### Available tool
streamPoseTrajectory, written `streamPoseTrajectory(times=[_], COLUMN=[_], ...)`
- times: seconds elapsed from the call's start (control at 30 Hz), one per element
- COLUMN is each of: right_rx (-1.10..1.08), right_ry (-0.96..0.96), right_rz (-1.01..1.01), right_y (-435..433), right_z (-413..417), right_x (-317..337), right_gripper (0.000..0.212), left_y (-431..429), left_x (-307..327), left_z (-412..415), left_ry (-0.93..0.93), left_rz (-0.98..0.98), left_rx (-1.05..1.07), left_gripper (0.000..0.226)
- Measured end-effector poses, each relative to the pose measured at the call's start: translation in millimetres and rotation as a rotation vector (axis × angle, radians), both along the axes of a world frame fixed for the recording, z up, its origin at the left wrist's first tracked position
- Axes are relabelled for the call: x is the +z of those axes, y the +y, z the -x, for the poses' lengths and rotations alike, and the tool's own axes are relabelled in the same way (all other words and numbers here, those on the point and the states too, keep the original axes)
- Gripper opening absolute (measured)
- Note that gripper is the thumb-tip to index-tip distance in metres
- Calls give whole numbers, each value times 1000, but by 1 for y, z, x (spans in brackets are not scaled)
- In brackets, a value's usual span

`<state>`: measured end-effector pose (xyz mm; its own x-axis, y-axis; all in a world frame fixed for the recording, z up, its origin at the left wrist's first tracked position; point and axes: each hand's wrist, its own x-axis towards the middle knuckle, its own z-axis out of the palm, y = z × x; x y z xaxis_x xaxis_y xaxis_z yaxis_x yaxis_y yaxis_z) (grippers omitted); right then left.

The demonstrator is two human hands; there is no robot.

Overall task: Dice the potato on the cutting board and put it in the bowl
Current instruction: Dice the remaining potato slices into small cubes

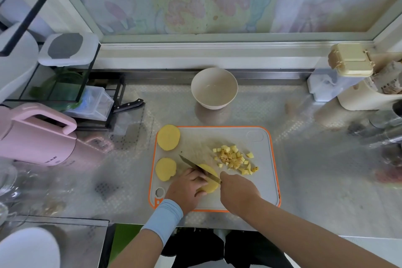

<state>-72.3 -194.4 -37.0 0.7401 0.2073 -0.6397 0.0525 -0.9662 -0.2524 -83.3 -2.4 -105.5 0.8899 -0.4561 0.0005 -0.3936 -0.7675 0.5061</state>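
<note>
Soft, bright daylight comes through the frosted, pastel-patterned window pane (pixel 217 0) behind the embossed stainless-steel counter (pixel 304 159). The metal returns a milky glare and smeared reflections, one just in front of the pale round bowl (pixel 214 102). Shadows on the grey plastic cutting board with an orange rim (pixel 256 180) are faint and soft-edged. Colours look washed and hazy. The wide lens bows the window frame. The pink plastic kettle (pixel 39 137) at left and the clear glass jars (pixel 382 132) at right are blurred; the centre is sharper.

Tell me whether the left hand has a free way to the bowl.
Probably, once free: the bowl stands beyond the cutting board with only bare board between, but the left hand holds the potato piece under the knife.
</note>
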Motion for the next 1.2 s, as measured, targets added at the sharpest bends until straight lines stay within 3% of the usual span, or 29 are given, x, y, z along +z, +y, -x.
streamPoseTrajectory(times=[0.97,1.1,1.2], right_rx=[15,82,39], right_ry=[-33,-82,-77], right_rz=[-29,-6,-61], right_y=[1,-1,-1], right_z=[4,6,8], right_x=[-18,-20,-21], right_gripper=[11,39,48], left_y=[1,1,1], left_x=[-6,-8,-9], left_z=[2,4,3], left_ry=[25,31,40], left_rz=[-9,-19,-25], left_rx=[43,49,57], left_gripper=[28,27,27])
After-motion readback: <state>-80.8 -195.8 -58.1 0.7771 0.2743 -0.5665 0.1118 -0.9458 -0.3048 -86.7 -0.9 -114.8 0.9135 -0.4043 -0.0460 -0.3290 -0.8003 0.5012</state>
